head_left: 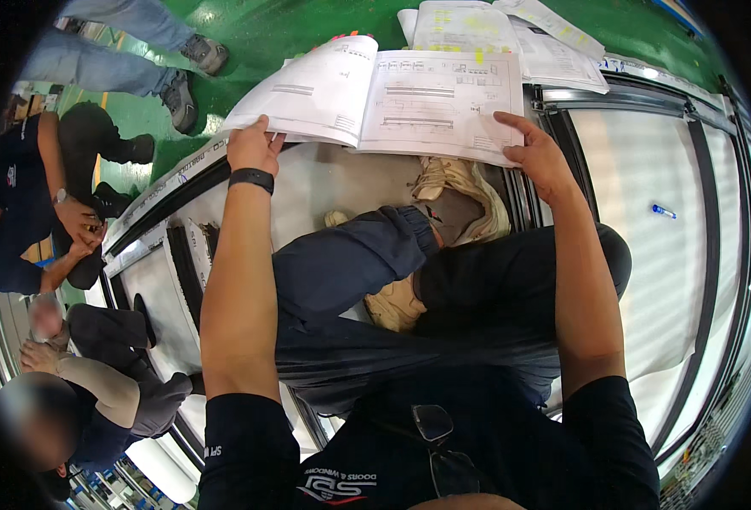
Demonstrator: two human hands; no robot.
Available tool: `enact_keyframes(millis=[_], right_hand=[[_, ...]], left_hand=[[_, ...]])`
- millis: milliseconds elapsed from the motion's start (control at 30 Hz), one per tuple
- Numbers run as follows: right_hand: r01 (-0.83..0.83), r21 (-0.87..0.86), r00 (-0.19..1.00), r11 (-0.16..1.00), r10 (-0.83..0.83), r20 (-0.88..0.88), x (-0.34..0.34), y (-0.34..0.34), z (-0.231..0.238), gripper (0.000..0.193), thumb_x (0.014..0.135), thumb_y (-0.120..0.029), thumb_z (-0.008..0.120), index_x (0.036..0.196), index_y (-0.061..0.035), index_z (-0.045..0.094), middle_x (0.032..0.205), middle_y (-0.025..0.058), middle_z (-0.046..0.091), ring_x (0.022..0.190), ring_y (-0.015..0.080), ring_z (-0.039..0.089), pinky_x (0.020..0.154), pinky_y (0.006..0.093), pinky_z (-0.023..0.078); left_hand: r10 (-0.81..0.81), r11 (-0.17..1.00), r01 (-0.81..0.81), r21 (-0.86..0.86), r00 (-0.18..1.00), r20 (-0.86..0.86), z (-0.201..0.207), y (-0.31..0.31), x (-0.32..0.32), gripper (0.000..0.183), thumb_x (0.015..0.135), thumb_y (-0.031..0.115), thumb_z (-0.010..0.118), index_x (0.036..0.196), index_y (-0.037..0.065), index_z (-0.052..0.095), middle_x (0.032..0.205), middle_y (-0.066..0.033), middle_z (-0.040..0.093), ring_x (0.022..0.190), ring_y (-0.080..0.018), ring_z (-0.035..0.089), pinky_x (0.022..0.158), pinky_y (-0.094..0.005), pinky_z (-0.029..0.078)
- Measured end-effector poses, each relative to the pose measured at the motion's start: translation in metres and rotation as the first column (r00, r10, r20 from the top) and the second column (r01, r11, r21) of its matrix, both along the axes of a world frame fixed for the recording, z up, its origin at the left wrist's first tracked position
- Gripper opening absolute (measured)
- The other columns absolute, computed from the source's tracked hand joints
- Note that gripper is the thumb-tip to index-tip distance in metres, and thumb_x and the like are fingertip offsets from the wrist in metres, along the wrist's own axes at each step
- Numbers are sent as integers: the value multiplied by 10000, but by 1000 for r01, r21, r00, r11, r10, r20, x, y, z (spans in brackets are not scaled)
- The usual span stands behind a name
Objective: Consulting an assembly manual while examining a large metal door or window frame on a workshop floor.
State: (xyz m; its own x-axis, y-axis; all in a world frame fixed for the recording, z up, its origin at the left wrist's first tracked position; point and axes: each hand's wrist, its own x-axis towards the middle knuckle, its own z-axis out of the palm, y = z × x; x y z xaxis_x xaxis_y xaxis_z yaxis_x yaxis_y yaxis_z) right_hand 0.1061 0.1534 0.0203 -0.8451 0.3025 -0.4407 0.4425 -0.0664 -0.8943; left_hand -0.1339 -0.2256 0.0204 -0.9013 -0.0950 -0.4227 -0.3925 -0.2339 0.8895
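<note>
A thick booklet of technical drawings lies spread before me, its left pages lifted and curving. My left hand, with a dark band on the wrist, grips its lower left edge, the thumb on top and the other fingers partly hidden by the paper. At the lower right edge, my right hand holds the pages, index finger and thumb bent over the sheet. Coloured tabs stick out along the top of the booklet. Beneath it are my crossed legs and beige shoes.
Loose papers with yellow highlighting lie behind the booklet. Dark-edged frames with white panels surround me, a blue marker on the right one. Two people sit or crouch at left; another person's legs stand on the green floor.
</note>
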Motion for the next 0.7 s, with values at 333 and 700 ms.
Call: enact_keyframes(millis=[333,700], right_hand=[[-13,25,999,1000,14,-29,0,1,-1,594,819,152,531,1368,-72,573,1293,91,593,1087,150,578,948,257,457],[16,97,994,995,-6,-108,1,16,-3,647,764,180,508,1345,-89,602,1292,99,612,1097,150,593,936,242,458]], left_hand=[[-44,989,59,135,993,-109,-24,-10,-21,406,827,-80,656,1193,57,546,1098,-101,630,969,-245,630,824,-396,521],[-55,989,59,139,998,-30,-5,-26,-28,305,833,-16,714,1117,9,605,1098,-104,657,988,-249,647,815,-371,550]])
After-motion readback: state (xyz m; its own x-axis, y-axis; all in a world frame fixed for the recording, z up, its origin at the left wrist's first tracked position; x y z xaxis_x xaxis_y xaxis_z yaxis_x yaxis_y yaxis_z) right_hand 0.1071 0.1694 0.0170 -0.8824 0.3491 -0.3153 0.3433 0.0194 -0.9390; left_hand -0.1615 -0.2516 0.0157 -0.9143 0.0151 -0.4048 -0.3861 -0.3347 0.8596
